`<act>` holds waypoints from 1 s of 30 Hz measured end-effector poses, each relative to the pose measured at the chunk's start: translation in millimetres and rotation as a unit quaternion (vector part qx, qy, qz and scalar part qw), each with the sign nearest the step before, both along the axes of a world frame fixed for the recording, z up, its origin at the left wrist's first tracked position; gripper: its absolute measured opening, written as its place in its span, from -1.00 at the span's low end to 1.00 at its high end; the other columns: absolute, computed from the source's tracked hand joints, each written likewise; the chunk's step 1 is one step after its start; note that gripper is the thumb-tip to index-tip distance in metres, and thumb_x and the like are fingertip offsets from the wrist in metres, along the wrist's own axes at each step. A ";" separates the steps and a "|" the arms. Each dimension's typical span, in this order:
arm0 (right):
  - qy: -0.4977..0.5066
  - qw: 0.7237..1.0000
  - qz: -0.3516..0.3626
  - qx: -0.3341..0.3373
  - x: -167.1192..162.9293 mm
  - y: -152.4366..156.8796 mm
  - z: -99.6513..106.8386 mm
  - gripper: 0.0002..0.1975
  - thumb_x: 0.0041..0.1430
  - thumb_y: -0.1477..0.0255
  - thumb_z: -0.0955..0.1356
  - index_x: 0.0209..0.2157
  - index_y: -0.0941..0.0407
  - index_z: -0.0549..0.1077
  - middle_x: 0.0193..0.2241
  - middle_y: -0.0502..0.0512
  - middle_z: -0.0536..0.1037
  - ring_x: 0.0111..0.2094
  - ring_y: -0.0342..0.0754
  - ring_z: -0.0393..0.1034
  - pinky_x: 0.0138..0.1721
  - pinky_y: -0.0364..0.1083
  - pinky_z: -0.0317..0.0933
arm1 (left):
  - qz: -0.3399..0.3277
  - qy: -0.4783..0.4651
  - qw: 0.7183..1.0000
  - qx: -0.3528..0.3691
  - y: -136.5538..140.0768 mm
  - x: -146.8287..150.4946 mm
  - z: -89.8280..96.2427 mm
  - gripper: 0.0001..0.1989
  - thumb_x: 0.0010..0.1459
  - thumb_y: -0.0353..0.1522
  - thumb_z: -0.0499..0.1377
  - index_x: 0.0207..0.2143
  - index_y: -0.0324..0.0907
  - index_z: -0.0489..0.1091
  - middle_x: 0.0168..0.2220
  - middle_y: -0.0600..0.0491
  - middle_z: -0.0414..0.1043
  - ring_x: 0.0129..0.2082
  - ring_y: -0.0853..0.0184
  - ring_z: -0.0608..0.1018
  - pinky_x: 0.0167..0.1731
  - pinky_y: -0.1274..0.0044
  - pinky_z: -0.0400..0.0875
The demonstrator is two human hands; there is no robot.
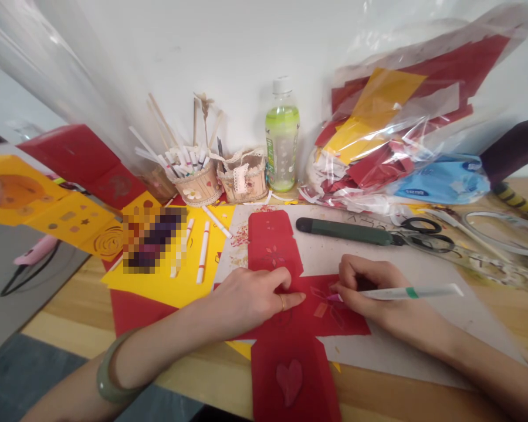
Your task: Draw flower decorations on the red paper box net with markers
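Note:
A cross-shaped red card [310,366] lies before me, with petal shapes on its right arm and a pinkish heart on its lower panel. My left hand [259,296] presses on its middle; some fingers are bent, one is stretched out, and a ring and a green bangle are worn. In my right hand [369,287] is a slim whitish pen-shaped tool [433,291] with a green band. Its magenta front end meets the card beside the petals; the very tip is hidden. Under the card is a pale grey sheet [405,357].
White markers [203,252] lie on yellow card [158,290] at left. Marker-filled baskets [200,187] and a bottle [283,146] stand behind. A green-handled knife [343,230], scissors [426,234] and tape rolls [506,234] are at right, below a bag of scraps [378,146].

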State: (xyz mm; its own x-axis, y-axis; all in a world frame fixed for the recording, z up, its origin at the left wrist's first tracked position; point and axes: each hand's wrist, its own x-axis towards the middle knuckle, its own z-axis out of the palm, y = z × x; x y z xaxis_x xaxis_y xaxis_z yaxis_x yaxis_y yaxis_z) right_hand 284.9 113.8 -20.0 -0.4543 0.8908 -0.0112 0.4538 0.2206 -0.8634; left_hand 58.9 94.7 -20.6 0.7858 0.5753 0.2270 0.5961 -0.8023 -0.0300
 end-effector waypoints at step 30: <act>0.006 1.000 -0.004 0.013 -0.6 1.3 -6.5 -0.75 0.09 0.35 0.30 -0.59 0.09 0.20 -0.63 -0.08 0.28 -0.59 -0.18 0.11 -0.61 -0.18 0.00 | -0.001 0.020 1.000 0.001 -0.4 -4.1 -4.6 -0.67 0.34 -0.31 -0.18 -0.07 -0.02 0.34 -0.36 0.13 0.32 -0.54 0.47 0.32 -0.67 0.61 0.05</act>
State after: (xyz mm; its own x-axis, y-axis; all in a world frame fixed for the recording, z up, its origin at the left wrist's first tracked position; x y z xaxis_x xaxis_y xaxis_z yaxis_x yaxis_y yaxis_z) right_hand 284.3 115.1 -26.5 -0.4479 0.8939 0.0174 0.4444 0.2395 -0.8632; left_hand 54.9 94.3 -25.2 0.7952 0.5739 0.1954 0.5933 -0.8031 -0.0555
